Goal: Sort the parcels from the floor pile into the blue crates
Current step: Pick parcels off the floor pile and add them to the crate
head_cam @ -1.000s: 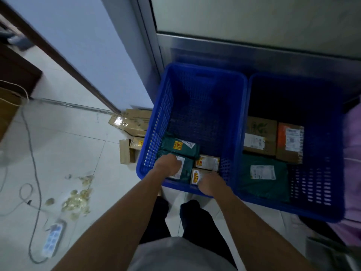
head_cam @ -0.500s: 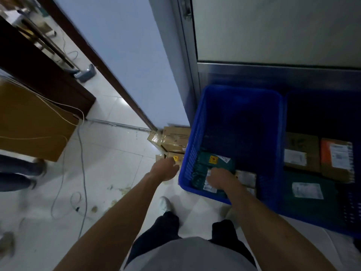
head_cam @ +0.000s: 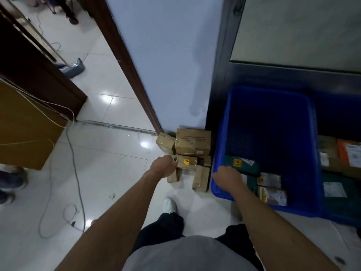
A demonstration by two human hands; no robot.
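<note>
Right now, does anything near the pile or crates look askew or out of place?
A loose grey cable loops across the floor left of the pile; the small box at its back-left sits skewed.

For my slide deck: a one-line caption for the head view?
Left hand at the floor parcels, right hand over the near rim of the blue crate.

- Box in the floor pile: yellow sticker with red mark, wording too blurred to read.
- Green parcel in the crate: similar yellow sticker and a white label, illegible.
- Carton: faint print, unreadable.
</note>
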